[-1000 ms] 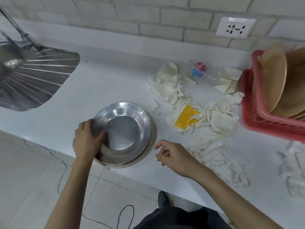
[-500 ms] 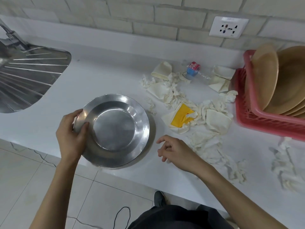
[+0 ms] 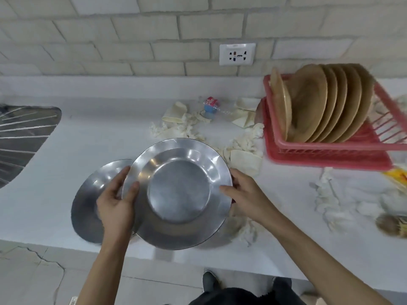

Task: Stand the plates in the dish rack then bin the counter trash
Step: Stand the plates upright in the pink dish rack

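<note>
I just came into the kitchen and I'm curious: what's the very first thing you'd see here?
A big shiny steel plate catches the eye first, held up in the middle by the left hand and the right hand. To the right, a red dish rack holds a row of tan plates standing on edge. Crumpled paper scraps litter the white counter behind the plate.

Left hand (image 3: 115, 202), right hand (image 3: 245, 200) apart, both gripping.

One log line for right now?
left hand, right hand: hold steel plate | second plate: on counter | dish rack: tan plates standing | trash: on counter
</note>
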Motion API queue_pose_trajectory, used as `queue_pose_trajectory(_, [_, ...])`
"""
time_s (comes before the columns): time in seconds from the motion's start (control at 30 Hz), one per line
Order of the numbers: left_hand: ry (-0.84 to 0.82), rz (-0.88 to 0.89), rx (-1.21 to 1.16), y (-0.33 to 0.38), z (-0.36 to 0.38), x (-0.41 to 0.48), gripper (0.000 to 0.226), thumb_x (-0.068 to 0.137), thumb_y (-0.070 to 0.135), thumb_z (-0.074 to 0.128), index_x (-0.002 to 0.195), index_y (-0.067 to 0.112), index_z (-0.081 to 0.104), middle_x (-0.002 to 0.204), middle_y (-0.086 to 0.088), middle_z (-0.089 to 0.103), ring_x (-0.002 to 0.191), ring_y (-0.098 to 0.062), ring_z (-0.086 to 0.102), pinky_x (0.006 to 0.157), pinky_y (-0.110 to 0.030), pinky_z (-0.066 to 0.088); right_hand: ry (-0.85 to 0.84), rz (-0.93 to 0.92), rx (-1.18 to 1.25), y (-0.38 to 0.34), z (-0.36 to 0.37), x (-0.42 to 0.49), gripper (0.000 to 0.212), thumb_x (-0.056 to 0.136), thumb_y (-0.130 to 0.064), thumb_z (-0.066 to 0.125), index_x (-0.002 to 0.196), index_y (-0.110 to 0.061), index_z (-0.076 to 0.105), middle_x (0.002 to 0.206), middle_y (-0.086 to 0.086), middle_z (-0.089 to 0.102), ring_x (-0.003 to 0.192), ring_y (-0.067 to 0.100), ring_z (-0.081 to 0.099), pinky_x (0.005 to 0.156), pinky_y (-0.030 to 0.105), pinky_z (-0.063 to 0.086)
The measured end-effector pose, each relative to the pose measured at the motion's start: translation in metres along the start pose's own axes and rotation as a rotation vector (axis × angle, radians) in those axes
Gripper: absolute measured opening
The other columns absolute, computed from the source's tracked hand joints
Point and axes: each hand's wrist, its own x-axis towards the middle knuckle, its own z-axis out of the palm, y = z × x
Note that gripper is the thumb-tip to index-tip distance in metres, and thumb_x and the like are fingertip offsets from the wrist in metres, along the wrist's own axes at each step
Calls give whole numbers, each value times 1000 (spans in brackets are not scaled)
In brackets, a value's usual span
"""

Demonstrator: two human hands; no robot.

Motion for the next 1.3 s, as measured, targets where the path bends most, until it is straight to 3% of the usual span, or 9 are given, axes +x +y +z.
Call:
queue_pose_trajectory(0.23, [-158,-55,-189,17,107,-79,49,91,-4,62,128,27,61,118,23,66,109,9,61,85,-10,50,224,-119,73,-22,-113,-59,45,86,6,61,121,-22,63,105,-7,73,96,5,68,76,15,51])
queue_pose_trajectory(0.33, [-224,-95,-199,24,150,-115,50,89,-4,64,124,31,64,118,19,69,103,-3,68,85,-22,55,242,-182,62,-32,-165,-87,45,86,8,60,122,-20,64,106,-4,73,98,10,69,78,19,53])
queue_pose_trajectory(0.43, [-264,-106,-176,32,189,-148,53,87,-5,65,126,31,63,114,27,67,107,5,64,89,-27,54,232,-218,1,-37,-212,-107,46,86,8,61,118,-25,65,105,-3,73,97,11,68,80,22,54])
queue_pose_trajectory(0.57, [-300,-156,-181,37,231,-183,55,86,-8,65,126,30,62,105,24,70,86,1,71,68,-18,56,168,-226,-73,-44,-264,-122,48,86,6,59,118,-30,65,102,-9,73,96,5,67,76,16,49])
queue_pose_trajectory(0.7, [-353,-182,-161,41,265,-214,53,85,-2,70,123,36,63,106,8,74,64,-12,68,54,-26,53,185,-251,-191,-50,-301,-131,49,74,-8,54,117,-28,67,97,2,72,94,25,66,79,44,52])
queue_pose_trajectory(0.83, [-404,-164,-155,48,296,-241,48,91,-3,62,128,28,61,103,0,73,67,-15,70,49,-25,51,233,-280,-246,-62,-335,-138,26,67,-11,52,87,1,63,78,25,57,68,33,53,65,48,43])
queue_pose_trajectory(1.03, [-542,9,-1,61,343,-246,35,97,10,58,125,31,61,115,14,68,66,-22,69,58,-26,54,410,-297,-414,-98,-385,-132,14,61,-11,50,69,1,52,60,6,45,60,20,42,57,44,34])
queue_pose_trajectory(1.2, [-591,412,320,68,379,-227,43,93,19,62,132,37,56,121,21,62,56,-14,60,63,-26,51,573,-342,-576,-139,-416,-107,15,69,-7,50,75,6,52,58,11,46,54,19,45,46,30,31])
queue_pose_trajectory(1.3, [-632,541,490,73,398,-215,54,94,24,60,145,35,45,148,19,43,53,-9,59,66,-27,52,657,-335,-669,-151,-425,-77,9,72,-10,50,69,-2,51,63,11,48,66,34,55,52,36,43])
